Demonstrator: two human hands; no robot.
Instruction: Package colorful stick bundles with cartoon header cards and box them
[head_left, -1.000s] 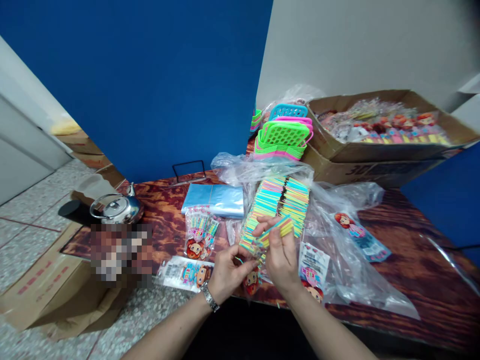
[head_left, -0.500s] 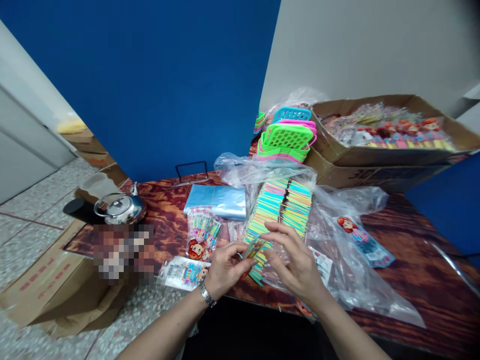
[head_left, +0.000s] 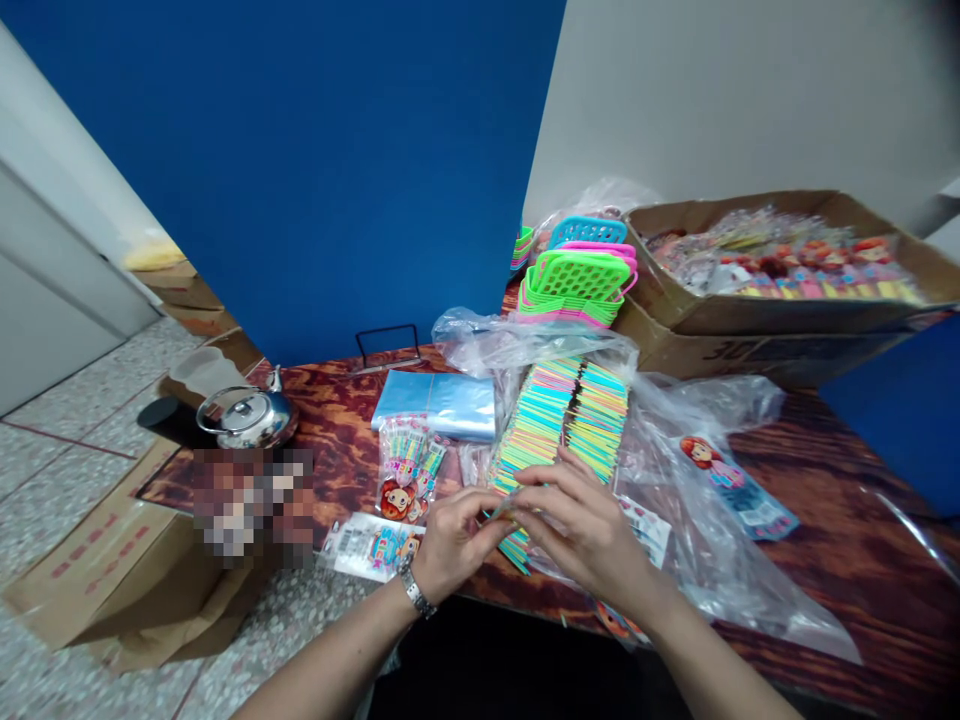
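My left hand, with a metal-banded watch at the wrist, pinches a small clear plastic packet. The fingers of my right hand are closed on the packet's upper edge from the other side. Most of the packet is hidden by the fingers, so its contents are hard to make out. Just beyond both hands lies a dense pile of thin coloured sticks in two rows on a clear plastic bag. Left of my hands are a filled packet with a red-haired cartoon figure and a white printed packet.
A stack of blue plastic sleeves lies behind the packets. Green, pink and blue baskets stand at the back, beside a cardboard box of bagged goods. A metal teapot sits at the left edge. Another cartoon packet lies right.
My right hand has moved left from spread fingers above the sticks and closed on the packet's edge. My left hand still holds the packet. The view has shifted slightly.
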